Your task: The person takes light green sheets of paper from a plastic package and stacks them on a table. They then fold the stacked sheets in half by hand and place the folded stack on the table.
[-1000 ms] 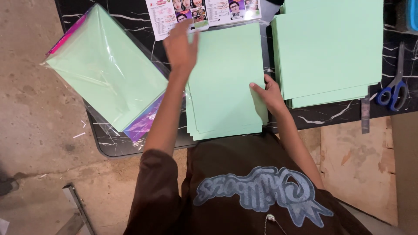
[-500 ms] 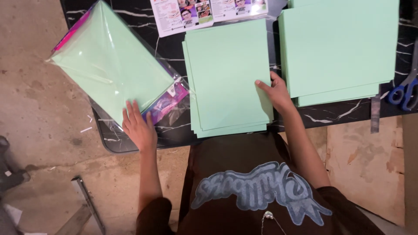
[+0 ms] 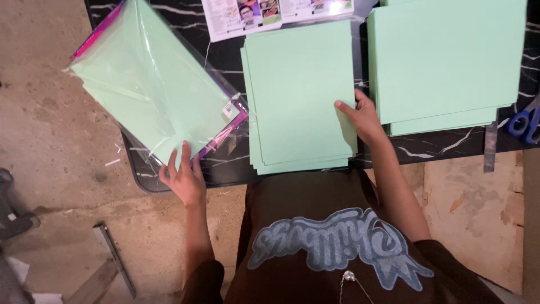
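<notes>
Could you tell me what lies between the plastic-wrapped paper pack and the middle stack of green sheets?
In the head view, only bare black marbled table separates the wrapped pack from the middle stack.

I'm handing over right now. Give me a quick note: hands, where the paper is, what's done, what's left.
Left hand: open, fingers on the near corner of the clear-wrapped green paper pack, which overhangs the black marble table at its left end.
Right hand: flat on the right edge of the middle green stack.
Done: a second loose green stack lies at right.
Left: the pack is not yet emptied.
</notes>
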